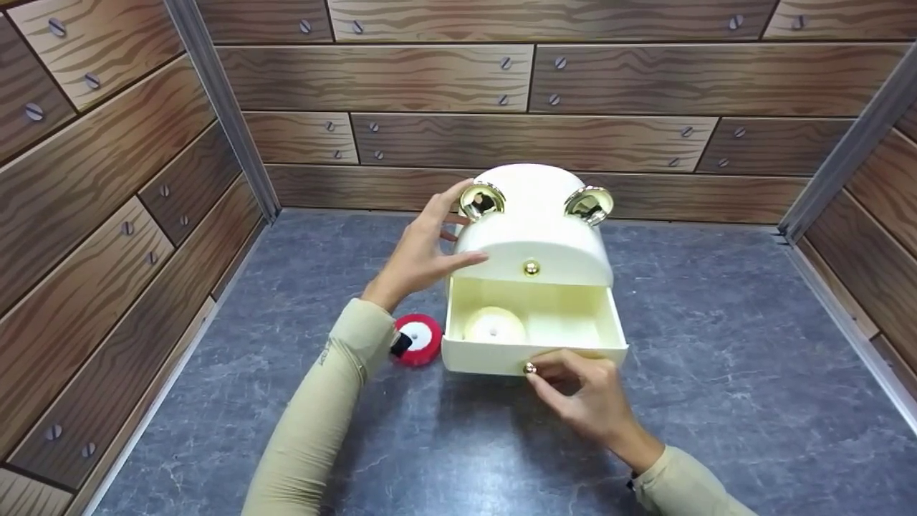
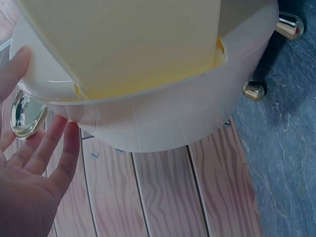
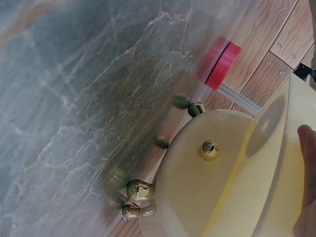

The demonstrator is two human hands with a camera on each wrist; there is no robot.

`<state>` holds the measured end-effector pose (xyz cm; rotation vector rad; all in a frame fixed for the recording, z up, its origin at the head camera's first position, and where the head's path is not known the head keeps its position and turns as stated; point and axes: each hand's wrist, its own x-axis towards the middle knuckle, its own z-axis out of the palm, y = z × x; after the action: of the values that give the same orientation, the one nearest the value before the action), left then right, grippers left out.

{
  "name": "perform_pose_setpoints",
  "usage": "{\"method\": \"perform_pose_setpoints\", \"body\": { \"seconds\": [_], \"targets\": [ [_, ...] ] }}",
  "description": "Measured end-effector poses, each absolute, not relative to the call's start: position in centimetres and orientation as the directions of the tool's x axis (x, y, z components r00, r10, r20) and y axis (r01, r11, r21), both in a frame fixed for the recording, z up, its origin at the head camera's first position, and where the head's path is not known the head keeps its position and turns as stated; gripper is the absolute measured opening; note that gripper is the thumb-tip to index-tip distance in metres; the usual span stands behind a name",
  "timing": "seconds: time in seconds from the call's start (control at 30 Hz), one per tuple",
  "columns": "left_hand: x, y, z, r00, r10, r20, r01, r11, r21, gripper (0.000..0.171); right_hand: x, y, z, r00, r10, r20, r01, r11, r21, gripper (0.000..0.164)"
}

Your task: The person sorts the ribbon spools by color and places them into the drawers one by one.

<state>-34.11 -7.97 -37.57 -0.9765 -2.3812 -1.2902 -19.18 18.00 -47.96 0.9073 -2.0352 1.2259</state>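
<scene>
A white rounded box (image 1: 530,226) with two drawers stands on the floor panel in the head view. Its lower drawer (image 1: 480,358) is pulled out and holds a pale round disc or roll (image 1: 494,326) at the left. My right hand (image 1: 587,398) pinches the gold knob (image 1: 530,368) on that drawer between thumb and finger. Spread around the box's upper left side is my left hand (image 1: 426,251), fingers fairly straight, beside a gold-rimmed round piece (image 1: 482,201). In the left wrist view, fingertips of the left hand (image 2: 34,182) touch the white shell.
A red roll with a white centre (image 1: 430,350) lies left of the drawer, close to the left sleeve. A second gold round piece (image 1: 589,206) sits on the box's right. Gold feet (image 3: 140,191) show below the box. Wood-patterned walls (image 1: 444,79) enclose the grey marbled surface (image 1: 731,344).
</scene>
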Motion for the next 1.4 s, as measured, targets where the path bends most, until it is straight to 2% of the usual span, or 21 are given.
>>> {"method": "perform_pose_setpoints", "body": {
  "seconds": [1.4],
  "targets": [
    [-34.2,-7.8,-37.5,-0.728,0.439,0.526,0.681,0.375,0.63,0.1,-22.2,18.0,-48.1,-0.624,-0.209,0.753,-0.767,0.346,-0.54,0.033]
  ]
}}
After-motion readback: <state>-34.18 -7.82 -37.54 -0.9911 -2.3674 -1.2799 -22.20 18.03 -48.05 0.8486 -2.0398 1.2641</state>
